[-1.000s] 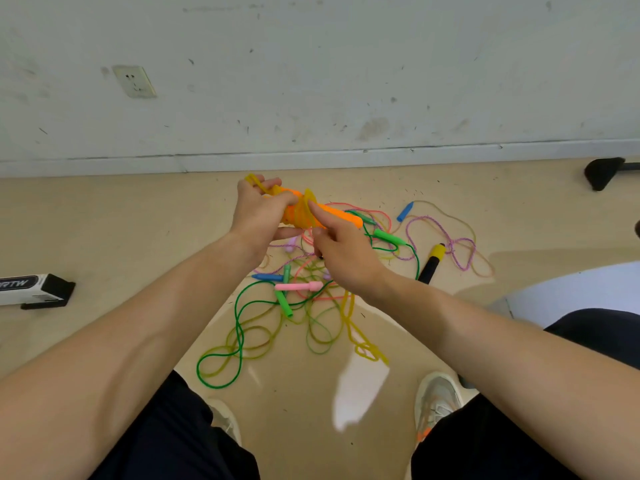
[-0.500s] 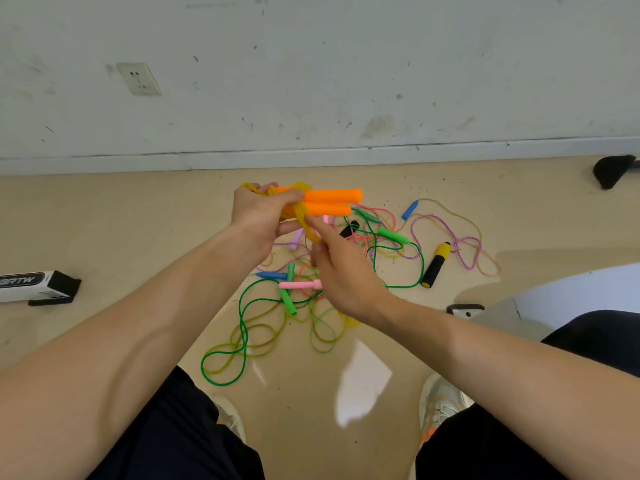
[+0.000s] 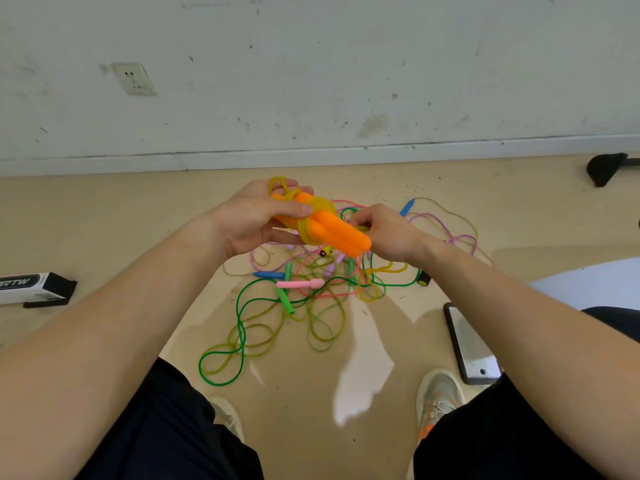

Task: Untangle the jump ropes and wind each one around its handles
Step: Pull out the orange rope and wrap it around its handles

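My left hand (image 3: 256, 216) grips the two orange handles (image 3: 337, 232) held side by side, thumb across their upper end. Yellow rope (image 3: 315, 220) is coiled round the middle of the handles, with a loop sticking up above my fingers. My right hand (image 3: 386, 230) pinches the free yellow rope just right of the handles; its tail (image 3: 375, 275) hangs to the floor. Below lies the tangle on the floor: a green rope (image 3: 239, 327) with green handles (image 3: 287, 303), a pink handle (image 3: 299, 284), a blue handle (image 3: 268, 274) and a purple-pink cord (image 3: 450, 233).
A phone (image 3: 469, 344) lies face up on the floor by my right shoe (image 3: 438, 396). A black-and-white box (image 3: 34, 287) sits at the left. A black chair foot (image 3: 606, 166) is at the far right by the wall. A black-and-yellow handle (image 3: 423, 279) peeks out under my right wrist.
The orange handles have tilted so their free ends point down to the right. My right hand moved from under the handles to their right side, carrying the yellow rope round them.
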`<state>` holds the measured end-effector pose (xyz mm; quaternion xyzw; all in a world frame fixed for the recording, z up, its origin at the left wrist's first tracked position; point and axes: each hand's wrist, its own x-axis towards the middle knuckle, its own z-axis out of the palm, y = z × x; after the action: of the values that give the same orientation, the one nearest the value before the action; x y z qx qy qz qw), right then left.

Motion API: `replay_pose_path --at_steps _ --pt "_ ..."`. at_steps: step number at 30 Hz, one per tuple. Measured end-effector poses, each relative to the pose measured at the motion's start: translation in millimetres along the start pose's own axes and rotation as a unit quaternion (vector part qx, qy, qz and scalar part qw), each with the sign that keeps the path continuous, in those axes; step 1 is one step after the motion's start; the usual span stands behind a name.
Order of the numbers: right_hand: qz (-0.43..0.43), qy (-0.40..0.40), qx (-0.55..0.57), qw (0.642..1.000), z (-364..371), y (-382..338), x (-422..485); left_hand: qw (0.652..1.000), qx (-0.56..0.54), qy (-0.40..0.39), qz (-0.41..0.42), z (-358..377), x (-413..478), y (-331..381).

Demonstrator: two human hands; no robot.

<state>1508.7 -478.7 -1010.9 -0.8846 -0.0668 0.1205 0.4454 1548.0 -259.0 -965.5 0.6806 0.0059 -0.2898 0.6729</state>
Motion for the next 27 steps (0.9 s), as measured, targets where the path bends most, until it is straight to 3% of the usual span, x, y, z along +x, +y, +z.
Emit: replay_pose_path --at_steps 7,9,12,14,16,18,20,23,25,27 --pt "0.005 -0.001 -0.032 0.999 -3.3 0.5 10.3 0.983 0.172 -0.008 0.058 -3.2 -1.6 3.1" --pt "0.026 0.029 -0.125 0.991 -3.8 -3.8 9.2 0.976 0.206 -0.020 0.067 -1.6 -2.9 2.0" --pt "0.090 0.075 -0.313 0.942 -7.6 -14.3 2.2 0.972 0.224 -0.032 0.061 -2.0 -2.5 -0.5" --pt "0.107 0.072 -0.345 0.930 -10.4 -18.4 1.0 0.970 0.232 -0.025 0.068 -3.1 -2.4 -0.5" --pt "0.112 0.032 -0.233 0.966 -11.4 -21.0 2.0 0.961 0.265 -0.013 0.080 -3.8 -1.4 -1.2" --pt "0.117 -0.001 -0.045 0.992 -9.9 -26.6 1.7 0.947 0.308 0.010 0.093 -4.0 0.9 -4.5" --pt "0.133 -0.009 0.119 0.984 -3.8 -37.8 -2.8 0.927 0.349 0.053 0.128 -3.3 4.7 -7.2" --pt "0.135 -0.007 0.263 0.955 13.6 -54.1 -15.2 0.892 0.378 0.148 0.198 -2.7 14.0 -7.4" --pt "0.103 -0.005 0.277 0.955 29.2 -60.4 -23.9 0.888 0.347 0.200 0.225 0.5 16.1 -8.8" --pt "0.024 0.054 0.125 0.990 43.8 -58.0 -25.9 0.921 0.231 0.220 0.222 5.5 16.7 -15.7"
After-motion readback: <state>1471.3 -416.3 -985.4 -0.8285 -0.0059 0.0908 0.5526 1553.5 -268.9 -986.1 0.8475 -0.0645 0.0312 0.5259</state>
